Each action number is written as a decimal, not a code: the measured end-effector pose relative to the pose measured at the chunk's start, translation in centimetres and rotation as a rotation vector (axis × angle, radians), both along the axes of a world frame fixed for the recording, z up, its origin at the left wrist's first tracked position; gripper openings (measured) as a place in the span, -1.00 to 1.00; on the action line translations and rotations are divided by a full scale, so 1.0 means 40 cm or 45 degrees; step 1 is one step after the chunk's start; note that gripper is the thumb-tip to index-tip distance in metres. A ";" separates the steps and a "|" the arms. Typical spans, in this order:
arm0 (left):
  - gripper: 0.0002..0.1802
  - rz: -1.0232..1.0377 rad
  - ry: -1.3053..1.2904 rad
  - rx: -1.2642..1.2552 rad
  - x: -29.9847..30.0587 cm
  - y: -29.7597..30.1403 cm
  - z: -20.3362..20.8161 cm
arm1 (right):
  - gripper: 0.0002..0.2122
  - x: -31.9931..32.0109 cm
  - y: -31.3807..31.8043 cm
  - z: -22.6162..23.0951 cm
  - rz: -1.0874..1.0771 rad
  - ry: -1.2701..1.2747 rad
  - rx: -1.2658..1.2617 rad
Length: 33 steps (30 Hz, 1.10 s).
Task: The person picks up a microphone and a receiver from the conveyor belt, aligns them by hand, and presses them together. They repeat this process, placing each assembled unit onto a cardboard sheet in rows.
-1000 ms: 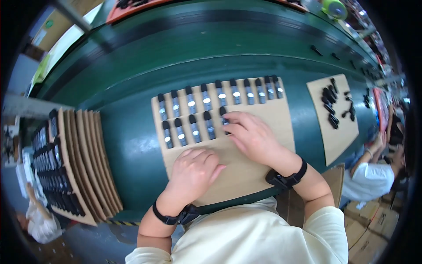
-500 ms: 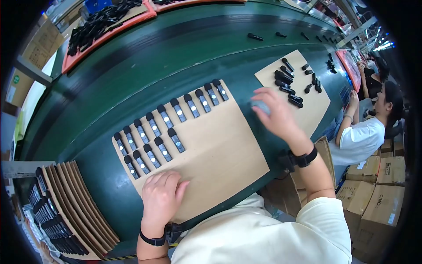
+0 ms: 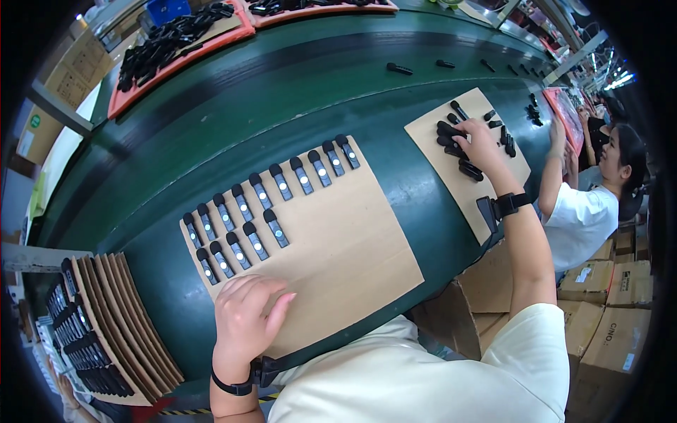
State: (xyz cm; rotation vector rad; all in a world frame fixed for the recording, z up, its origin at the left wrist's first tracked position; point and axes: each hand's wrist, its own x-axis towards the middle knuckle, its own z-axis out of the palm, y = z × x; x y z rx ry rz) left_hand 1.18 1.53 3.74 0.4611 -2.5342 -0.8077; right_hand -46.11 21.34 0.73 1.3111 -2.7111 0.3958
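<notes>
right hand (image 3: 480,146), the nearer, reaching downward over the smaller cardboard (image 3: 479,204); black microphones (image 3: 445,130) there lie just to its left, long axes slanting upper left to lower right; whether it grips one cannot be told; left hand (image 3: 243,310), loosely open, seemingly empty, on the larger cardboard (image 3: 345,247)

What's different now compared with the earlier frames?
The right hand let go of the grey, black-topped microphone on the large tan cardboard sheet and moved right to the loose black microphones on the smaller tan cardboard sheet; whether it grips one is unclear. The left hand stayed by the large sheet's near-left edge; the microphone rows are unchanged.
</notes>
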 end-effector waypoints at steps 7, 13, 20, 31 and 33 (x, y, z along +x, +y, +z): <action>-0.87 0.014 0.208 0.087 -0.036 0.010 0.030 | -0.75 0.018 -0.008 0.034 -0.131 -0.017 0.049; -0.86 0.054 0.284 0.148 -0.028 0.005 -0.010 | -0.75 0.236 -0.098 0.084 0.385 -0.152 -0.455; -0.73 0.292 0.496 0.577 -0.020 0.030 -0.028 | -0.77 0.607 -0.202 0.136 0.947 -1.022 -0.651; -0.63 0.054 0.447 0.245 -0.005 -0.017 -0.030 | -0.72 0.710 -0.255 0.013 1.031 -1.352 -0.752; -0.64 0.087 0.424 0.297 0.000 -0.013 -0.038 | -0.71 0.707 -0.260 -0.001 1.064 -1.333 -0.754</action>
